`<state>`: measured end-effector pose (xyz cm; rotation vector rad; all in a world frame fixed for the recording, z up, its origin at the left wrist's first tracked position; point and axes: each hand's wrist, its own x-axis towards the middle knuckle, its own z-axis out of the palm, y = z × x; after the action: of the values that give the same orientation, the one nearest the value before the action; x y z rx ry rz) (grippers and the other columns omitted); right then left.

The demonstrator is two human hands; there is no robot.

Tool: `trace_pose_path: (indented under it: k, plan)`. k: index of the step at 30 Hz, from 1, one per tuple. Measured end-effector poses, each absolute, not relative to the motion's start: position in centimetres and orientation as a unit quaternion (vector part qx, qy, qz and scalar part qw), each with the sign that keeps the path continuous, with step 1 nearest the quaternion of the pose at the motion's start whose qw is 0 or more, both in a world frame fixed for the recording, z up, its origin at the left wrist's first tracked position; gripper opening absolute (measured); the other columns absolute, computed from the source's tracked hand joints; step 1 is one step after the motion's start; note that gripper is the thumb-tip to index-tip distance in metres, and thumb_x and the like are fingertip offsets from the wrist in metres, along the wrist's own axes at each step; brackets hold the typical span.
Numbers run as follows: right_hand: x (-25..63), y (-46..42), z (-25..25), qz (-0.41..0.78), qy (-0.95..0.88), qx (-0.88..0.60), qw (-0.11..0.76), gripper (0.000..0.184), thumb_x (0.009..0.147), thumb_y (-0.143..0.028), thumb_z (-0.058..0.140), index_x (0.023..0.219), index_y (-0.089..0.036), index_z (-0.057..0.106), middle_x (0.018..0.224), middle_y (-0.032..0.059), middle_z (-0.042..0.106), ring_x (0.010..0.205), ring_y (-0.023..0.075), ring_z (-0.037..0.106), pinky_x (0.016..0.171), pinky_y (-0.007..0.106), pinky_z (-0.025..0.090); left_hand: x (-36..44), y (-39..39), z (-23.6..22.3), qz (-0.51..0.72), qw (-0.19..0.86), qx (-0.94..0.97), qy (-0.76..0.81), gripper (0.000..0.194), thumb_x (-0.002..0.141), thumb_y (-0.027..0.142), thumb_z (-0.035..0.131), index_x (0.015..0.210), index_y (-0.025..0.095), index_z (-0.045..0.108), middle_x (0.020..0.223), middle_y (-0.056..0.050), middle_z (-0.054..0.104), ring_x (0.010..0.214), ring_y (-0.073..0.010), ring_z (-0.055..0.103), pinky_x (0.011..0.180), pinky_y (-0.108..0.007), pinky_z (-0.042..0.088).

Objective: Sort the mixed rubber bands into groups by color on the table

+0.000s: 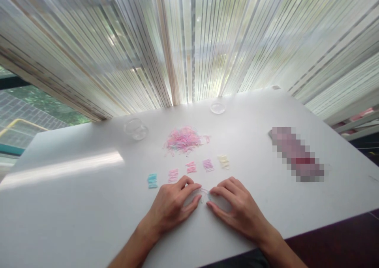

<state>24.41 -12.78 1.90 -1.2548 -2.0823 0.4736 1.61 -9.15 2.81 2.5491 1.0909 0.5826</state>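
Observation:
A few thin pale strands [203, 192], which look like small rubber bands, lie on the white table between my hands. My left hand [176, 201] rests beside them, its thumb and index finger curved with the tips apart. From the other side my right hand [237, 202] reaches in the same way, its tips apart and close to the strands. Just beyond are small sorted groups: blue bands [152, 180], light pink bands [173, 175], deeper pink bands [191, 167], purple bands [208, 165] and pale yellow bands [224, 162]. Behind them lies a mixed heap of bands [185, 139].
At the back left sits a clear round dish [136, 129], and a clear round lid or dish [218, 108] is near the far edge. A blurred pinkish oblong object [296, 153] lies on the right. Striped curtains [192, 42] hang behind the white table [89, 204].

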Motion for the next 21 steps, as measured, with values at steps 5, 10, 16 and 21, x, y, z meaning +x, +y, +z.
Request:
trace_pose_path:
  k: [5,10,16,21]
  plan:
    - [24.11,-12.57,1.76,0.161,-0.798,-0.481,0.325,0.005,0.088,-0.015,0.063,0.090,-0.019,0.063,0.082,0.0038,0.063,0.079,0.0200,0.057,0.071,0.034,0.049,2.41,-8.98,2.04,0.227,0.147,0.881,0.388,0.014,0.095,0.026,0.055,0.102,0.022,0.067,0.090,-0.002,0.068,0.066,-0.0128,0.066,0.056,-0.023,0.052]
    - [24.24,-12.51,2.07,0.163,-0.803,-0.469,0.331,0.011,0.089,-0.010,0.058,0.086,-0.020,0.062,0.078,0.0031,0.062,0.076,0.0189,0.057,0.070,0.032,0.049,2.69,-8.95,2.01,0.233,0.142,0.884,0.381,0.016,0.096,0.024,0.052,0.095,0.020,0.068,0.087,-0.002,0.068,0.065,-0.0117,0.065,0.057,-0.021,0.051]
    - [24.45,-12.64,2.54,0.198,-0.809,-0.444,0.331,0.011,0.088,-0.012,0.059,0.092,-0.021,0.064,0.081,0.0040,0.064,0.078,0.0194,0.059,0.070,0.034,0.052,2.53,-8.91,1.93,0.237,0.131,0.879,0.392,0.016,0.097,0.022,0.050,0.094,0.018,0.065,0.087,-0.003,0.067,0.066,-0.0131,0.065,0.056,-0.022,0.051]
    - [24.57,-12.62,1.81,0.191,-0.776,-0.478,0.365,0.013,0.092,-0.017,0.059,0.102,-0.021,0.065,0.088,0.0053,0.064,0.083,0.0192,0.063,0.072,0.032,0.056,2.68,-8.94,2.13,0.272,0.141,0.873,0.379,0.013,0.096,0.021,0.052,0.095,0.018,0.064,0.087,-0.003,0.067,0.067,-0.0125,0.065,0.059,-0.022,0.051]
